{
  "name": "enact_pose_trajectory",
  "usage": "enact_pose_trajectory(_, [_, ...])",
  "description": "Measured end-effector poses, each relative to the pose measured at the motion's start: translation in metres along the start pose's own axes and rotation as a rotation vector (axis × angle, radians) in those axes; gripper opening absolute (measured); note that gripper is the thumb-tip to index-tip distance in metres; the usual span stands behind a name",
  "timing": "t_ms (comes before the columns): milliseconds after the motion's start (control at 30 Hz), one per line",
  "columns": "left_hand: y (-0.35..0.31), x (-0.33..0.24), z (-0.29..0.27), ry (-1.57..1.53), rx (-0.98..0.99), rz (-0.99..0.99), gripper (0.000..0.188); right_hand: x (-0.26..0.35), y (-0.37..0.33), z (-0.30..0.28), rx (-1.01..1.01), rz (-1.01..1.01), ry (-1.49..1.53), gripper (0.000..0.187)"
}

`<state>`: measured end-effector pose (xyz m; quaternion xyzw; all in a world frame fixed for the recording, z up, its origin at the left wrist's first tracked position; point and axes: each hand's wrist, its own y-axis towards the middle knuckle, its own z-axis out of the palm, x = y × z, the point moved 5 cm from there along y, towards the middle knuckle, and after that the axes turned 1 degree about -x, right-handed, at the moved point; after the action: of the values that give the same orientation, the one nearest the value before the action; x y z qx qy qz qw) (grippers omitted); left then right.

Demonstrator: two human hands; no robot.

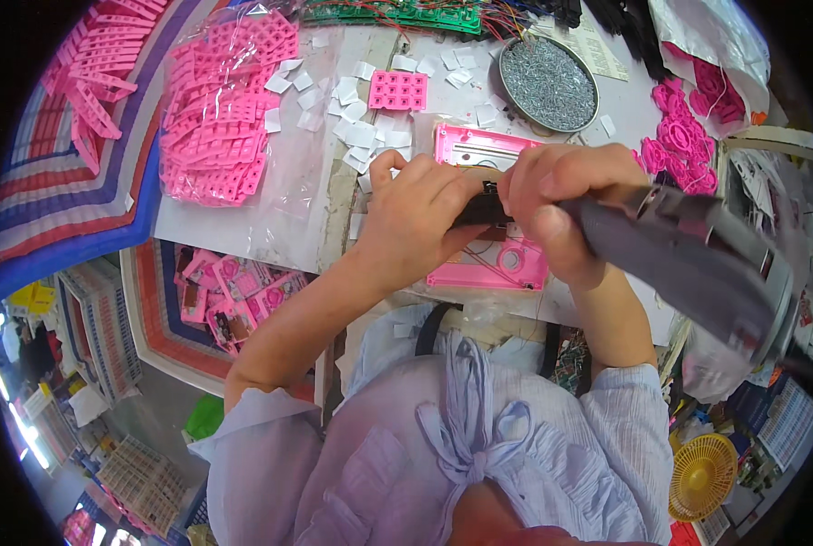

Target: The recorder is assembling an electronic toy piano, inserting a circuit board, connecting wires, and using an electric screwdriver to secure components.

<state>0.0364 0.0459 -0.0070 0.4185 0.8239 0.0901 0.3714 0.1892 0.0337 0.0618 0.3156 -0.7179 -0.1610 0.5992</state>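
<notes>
My right hand (pixel 570 200) is wrapped round a dark grey power tool (pixel 670 250), which looks like an electric screwdriver; its rear end is blurred. Below both hands lies an open pink plastic case (pixel 487 275), with a ring shape moulded in its near part and metal strips in its far part. My left hand (pixel 420 205) bends its fingers and thumb round a black piece (pixel 481 211) over the middle of the case. Whether that piece belongs to the tool or to the case, I cannot tell, as fingers cover its ends.
A round dish of small metal screws (pixel 548 84) stands beyond my right hand. White paper squares (pixel 361 135) surround a pink keypad (pixel 398 91). Left lies a clear bag of pink parts (pixel 215 118); green circuit boards (pixel 434 15) are at the back, pink rings (pixel 680 136) at the right.
</notes>
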Motion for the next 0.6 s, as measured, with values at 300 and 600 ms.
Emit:
enact_pose_trajectory(300, [-0.001,-0.002,0.000,0.023,-0.017,0.047,0.048,0.001,0.008,0.009,0.115,-0.008,0.034,0.020])
enact_pose_trajectory(600, [0.001,-0.002,-0.004,0.061,-0.030,0.034,0.045,-0.018,-0.025,-0.031,0.161,0.408,-0.251,0.082])
